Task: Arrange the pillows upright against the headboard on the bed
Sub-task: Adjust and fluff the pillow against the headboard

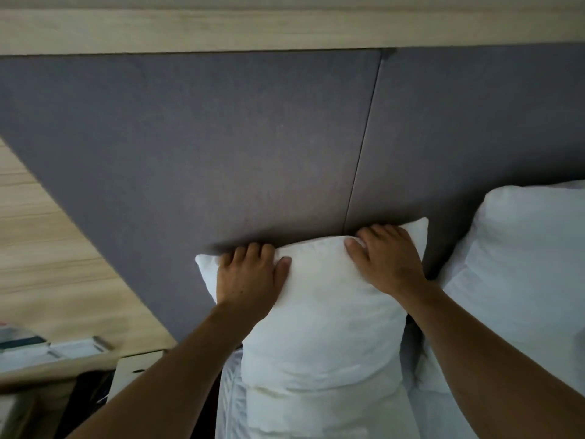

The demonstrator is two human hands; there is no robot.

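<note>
Two white pillows in view — one at centre frame, one at the right edge. Centre pillow (pixel 319 299) stands on end, top edge touching the grey upholstered headboard (pixel 221 147), just over the vertical seam between its panels. Left hand (pixel 250 277) clamps the upper-left corner, fingers curled over the top edge, thumb on the front face. Right hand (pixel 386 261) grips the upper-right corner the same way; both hands closed on the fabric, not spread. Second pillow (pixel 519 264) leans against the headboard at the right, already upright, untouched, just beside the first with a dark gap between. White bedding (pixel 228 403) bunched at lower centre under the pillow. Wooden nightstand (pixel 63 359) at lower left, clutter on it blurred. Judgement: task near done — centre pillow seated but not yet released; whether more pillows remain off-frame, cannot tell.
</note>
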